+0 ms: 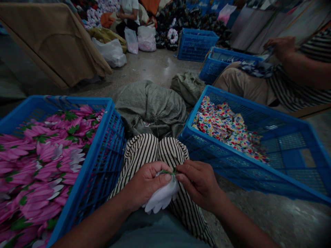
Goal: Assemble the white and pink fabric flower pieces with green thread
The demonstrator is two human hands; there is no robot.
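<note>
My left hand (146,184) grips a bunch of white fabric petals (162,197) above my lap. My right hand (198,184) pinches a thin green strip (168,171) at the top of the petals, with its fingertips close to my left thumb. Both hands rest over my black-and-white striped trousers (152,151). To the left stands a blue plastic crate (103,151) piled with pink and white fabric petals with green leaves (38,162). To the right, a second blue crate (232,172) holds multicoloured dotted fabric (227,131).
A bulging grey woven sack (150,110) lies beyond my knees. A co-worker's striped sleeve and hand (281,48) hold patterned cloth at the right, beside further blue crates (198,44). Another person (126,17), plastic bags and fabric heaps sit farther back.
</note>
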